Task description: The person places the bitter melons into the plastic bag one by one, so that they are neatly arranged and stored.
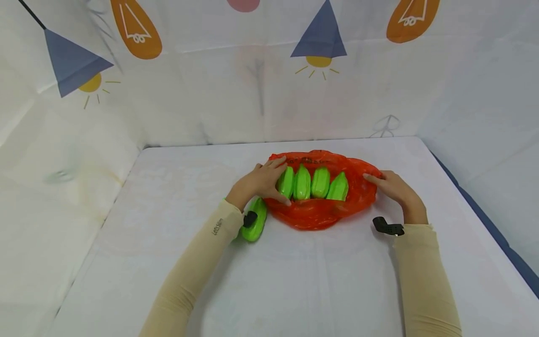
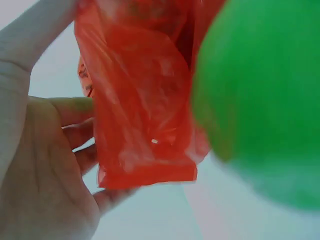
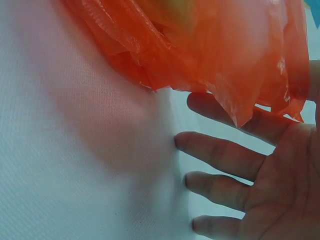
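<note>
A red plastic bag (image 1: 309,215) lies on the table with its mouth spread wide. Several green, ridged fruits resembling star fruit (image 1: 321,182) sit side by side in it. My left hand (image 1: 263,181) spans the bag's left end, fingers spread along the far side and thumb at the near side. Against the bag's right rim, my right hand (image 1: 393,187) pinches the plastic between thumb and index finger. The other fingers (image 3: 220,155) of that hand extend below the plastic. Under the left wrist lies another green fruit (image 1: 256,220), which looms blurred in the left wrist view.
A further green piece is mostly hidden beneath the left forearm. The white-covered table (image 1: 320,281) meets a patterned cloth (image 1: 202,93) at its back edge. More white cloth (image 1: 497,117) hangs along the right side. Small black wrist cameras (image 1: 385,227) stick out near both hands.
</note>
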Available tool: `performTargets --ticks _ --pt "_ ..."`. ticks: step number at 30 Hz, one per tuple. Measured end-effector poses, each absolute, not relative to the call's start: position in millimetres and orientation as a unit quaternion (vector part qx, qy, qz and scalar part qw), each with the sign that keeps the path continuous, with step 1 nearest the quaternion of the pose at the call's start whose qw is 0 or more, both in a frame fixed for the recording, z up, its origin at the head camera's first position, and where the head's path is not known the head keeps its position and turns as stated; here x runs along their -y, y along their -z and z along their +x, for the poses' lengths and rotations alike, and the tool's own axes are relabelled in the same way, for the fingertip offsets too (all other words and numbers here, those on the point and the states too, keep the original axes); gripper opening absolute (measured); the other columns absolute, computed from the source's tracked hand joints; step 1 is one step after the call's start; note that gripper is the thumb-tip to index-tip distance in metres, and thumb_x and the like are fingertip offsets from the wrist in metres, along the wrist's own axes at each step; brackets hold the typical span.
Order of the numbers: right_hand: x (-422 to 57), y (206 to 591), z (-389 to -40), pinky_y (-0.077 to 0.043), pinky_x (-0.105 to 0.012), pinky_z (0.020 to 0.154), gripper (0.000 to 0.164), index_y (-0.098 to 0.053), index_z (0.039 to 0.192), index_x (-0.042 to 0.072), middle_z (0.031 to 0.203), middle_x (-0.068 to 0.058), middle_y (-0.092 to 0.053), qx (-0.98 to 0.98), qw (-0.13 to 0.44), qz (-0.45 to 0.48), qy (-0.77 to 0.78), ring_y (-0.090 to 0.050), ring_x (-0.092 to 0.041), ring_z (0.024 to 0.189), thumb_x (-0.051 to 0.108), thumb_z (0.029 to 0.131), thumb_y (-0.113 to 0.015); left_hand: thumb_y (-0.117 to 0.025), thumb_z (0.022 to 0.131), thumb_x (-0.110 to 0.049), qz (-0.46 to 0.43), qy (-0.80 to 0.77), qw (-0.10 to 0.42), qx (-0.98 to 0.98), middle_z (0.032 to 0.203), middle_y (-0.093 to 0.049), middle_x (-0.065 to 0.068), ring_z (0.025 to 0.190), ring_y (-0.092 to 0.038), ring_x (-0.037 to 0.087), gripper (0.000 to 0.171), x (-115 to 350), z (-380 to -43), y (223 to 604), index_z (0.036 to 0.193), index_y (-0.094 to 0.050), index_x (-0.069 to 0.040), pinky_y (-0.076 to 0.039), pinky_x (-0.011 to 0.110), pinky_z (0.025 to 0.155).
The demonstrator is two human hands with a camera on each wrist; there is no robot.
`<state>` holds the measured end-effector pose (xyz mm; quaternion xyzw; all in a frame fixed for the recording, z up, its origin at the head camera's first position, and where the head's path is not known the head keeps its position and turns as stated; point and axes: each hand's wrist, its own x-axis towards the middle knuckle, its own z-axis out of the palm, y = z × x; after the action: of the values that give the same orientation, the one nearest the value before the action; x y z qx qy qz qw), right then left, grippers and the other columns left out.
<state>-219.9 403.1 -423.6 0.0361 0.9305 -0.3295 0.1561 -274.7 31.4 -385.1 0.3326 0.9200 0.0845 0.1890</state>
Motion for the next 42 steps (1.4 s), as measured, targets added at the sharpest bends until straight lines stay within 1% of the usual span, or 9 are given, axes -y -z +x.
performTargets --ticks 8,12,16,20,24,32,35,39,42 --pt "-402 421 -220 -0.034 -0.068 0.106 0.081 -0.041 0.142 -0.004 0.140 -0.028 -0.045 -0.929 0.161 0.041 0.332 -0.036 -0.047 0.131 0.063 0.097 -0.036 -0.074 0.072 -0.068 0.329 -0.128 0.148 -0.924 0.166 -0.009 0.004 0.153 -0.004 0.025 0.119 -11 -274 365 0.158 -0.015 -0.012 -0.011 0.058 0.121" --pt "-402 423 -220 -0.033 -0.068 0.106 0.082 -0.040 0.143 -0.004 0.141 -0.029 -0.044 -0.928 0.165 0.040 0.332 -0.035 -0.047 0.132 0.063 0.097 -0.036 -0.073 0.073 -0.068 0.326 -0.139 0.134 -0.925 0.165 -0.012 0.005 0.153 -0.007 0.026 0.116 0 -271 357 0.158 -0.018 -0.012 -0.011 0.058 0.121" --pt "-402 423 -220 -0.033 -0.068 0.106 0.081 -0.041 0.142 -0.004 0.140 -0.029 -0.045 -0.929 0.163 0.037 0.331 -0.037 -0.047 0.131 0.063 0.097 -0.036 -0.073 0.074 -0.067 0.324 -0.147 0.102 -0.929 0.165 -0.016 0.006 0.153 -0.011 0.026 0.112 11 -269 348 0.157 -0.021 -0.012 -0.012 0.058 0.121" --pt "-402 423 -218 -0.034 -0.069 0.105 0.080 -0.041 0.141 -0.005 0.139 -0.029 -0.046 -0.931 0.160 0.033 0.326 -0.038 -0.047 0.130 0.062 0.098 -0.035 -0.074 0.074 -0.065 0.321 -0.165 0.076 -0.929 0.164 -0.018 0.004 0.152 -0.013 0.025 0.110 25 -262 340 0.157 -0.022 -0.013 -0.012 0.060 0.120" --pt "-402 423 -217 -0.035 -0.068 0.105 0.078 -0.043 0.140 -0.005 0.136 -0.029 -0.049 -0.932 0.158 0.028 0.325 -0.040 -0.046 0.128 0.061 0.098 -0.035 -0.075 0.076 -0.062 0.322 -0.192 0.064 -0.925 0.164 -0.020 0.004 0.151 -0.017 0.028 0.108 40 -252 339 0.157 -0.022 -0.014 -0.013 0.063 0.118" --pt "-400 421 -217 -0.035 -0.068 0.105 0.077 -0.045 0.138 -0.006 0.133 -0.029 -0.050 -0.933 0.152 0.025 0.325 -0.041 -0.046 0.126 0.059 0.099 -0.035 -0.075 0.077 -0.059 0.315 -0.251 0.084 -0.911 0.163 -0.021 -0.001 0.151 -0.017 0.024 0.104 69 -234 358 0.157 -0.024 -0.015 -0.012 0.065 0.118" --pt "-401 422 -217 -0.035 -0.068 0.105 0.077 -0.045 0.137 -0.006 0.133 -0.029 -0.050 -0.933 0.154 0.027 0.325 -0.041 -0.046 0.127 0.059 0.099 -0.035 -0.076 0.077 -0.058 0.310 -0.258 0.092 -0.910 0.163 -0.022 -0.001 0.151 -0.017 0.025 0.105 81 -230 368 0.157 -0.024 -0.015 -0.011 0.066 0.117" --pt "-402 422 -217 -0.035 -0.068 0.104 0.077 -0.046 0.137 -0.006 0.133 -0.029 -0.050 -0.933 0.155 0.026 0.324 -0.040 -0.046 0.126 0.060 0.099 -0.035 -0.078 0.073 -0.060 0.301 -0.263 0.105 -0.911 0.163 -0.024 0.001 0.150 -0.019 0.028 0.109 98 -225 383 0.157 -0.024 -0.016 -0.012 0.067 0.116" --pt "-401 422 -217 -0.034 -0.069 0.105 0.078 -0.045 0.137 -0.006 0.134 -0.029 -0.049 -0.932 0.156 0.028 0.326 -0.040 -0.047 0.127 0.061 0.099 -0.035 -0.080 0.070 -0.060 0.293 -0.271 0.119 -0.909 0.162 -0.025 0.003 0.150 -0.021 0.029 0.112 110 -223 392 0.157 -0.025 -0.016 -0.017 0.064 0.117"
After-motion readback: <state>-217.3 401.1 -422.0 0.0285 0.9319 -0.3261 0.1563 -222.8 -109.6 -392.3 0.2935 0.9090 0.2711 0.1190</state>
